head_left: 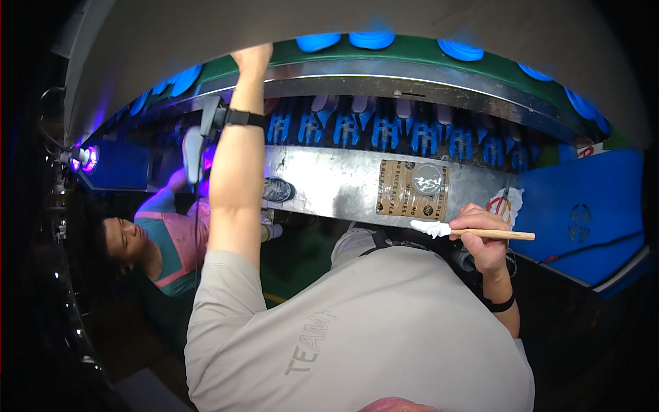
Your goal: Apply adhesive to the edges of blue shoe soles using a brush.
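My right hand [482,237] is closed round the wooden handle of a brush [493,234]. Its bristle end is thickly coated white and points left, over the near edge of the metal shelf [322,180]. My left arm stretches far forward to a green conveyor belt [419,51]. There my left hand [252,56] goes under the edge of a grey overhead panel, which hides its fingers. Blue shoe-sole-shaped pieces [371,39] lie on the belt to its right. On the shelf, a round clear dish with white stuff in it [427,180] sits on a brown printed sheet [392,189].
Below the belt runs a row of blue holders [347,129]. A dark round container [277,189] stands left on the shelf. Red-handled scissors [497,204] and a white cloth lie beside a blue machine housing [583,213]. A co-worker in a pink apron [180,240] is at left, near a purple lamp [88,159].
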Available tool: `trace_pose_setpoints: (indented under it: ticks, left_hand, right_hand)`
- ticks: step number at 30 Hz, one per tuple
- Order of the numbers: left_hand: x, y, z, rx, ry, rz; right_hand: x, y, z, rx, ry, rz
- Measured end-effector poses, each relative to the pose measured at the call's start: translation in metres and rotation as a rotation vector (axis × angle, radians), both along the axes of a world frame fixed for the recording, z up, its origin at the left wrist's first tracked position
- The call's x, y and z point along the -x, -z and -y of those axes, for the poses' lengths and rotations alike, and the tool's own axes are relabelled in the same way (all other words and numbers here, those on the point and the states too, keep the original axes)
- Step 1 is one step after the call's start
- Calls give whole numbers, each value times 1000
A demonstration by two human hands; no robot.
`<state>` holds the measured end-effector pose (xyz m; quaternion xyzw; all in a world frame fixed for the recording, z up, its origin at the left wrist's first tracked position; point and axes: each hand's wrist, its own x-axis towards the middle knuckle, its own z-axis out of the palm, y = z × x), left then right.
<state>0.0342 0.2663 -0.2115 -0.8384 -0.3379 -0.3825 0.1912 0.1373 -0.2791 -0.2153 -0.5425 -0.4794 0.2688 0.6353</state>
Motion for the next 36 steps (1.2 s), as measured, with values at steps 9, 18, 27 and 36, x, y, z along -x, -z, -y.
trace_pose_setpoints:
  ticks: [9, 18, 27, 36]
  left_hand:
    - [48, 5, -60, 2, 115, -337]
    - [125, -74, 95, 583, 392, -160]
    - [157, -13, 82, 1288, 161, 426]
    - [140, 21, 198, 2085, 1474, 1566]
  right_hand:
    - [-8, 26, -1, 344, 206, 78]
    - [-53, 145, -26, 634, 344, 239]
    - [-58, 188, -38, 743, 289, 448]
    - [-65, 189, -18, 424, 390, -82]
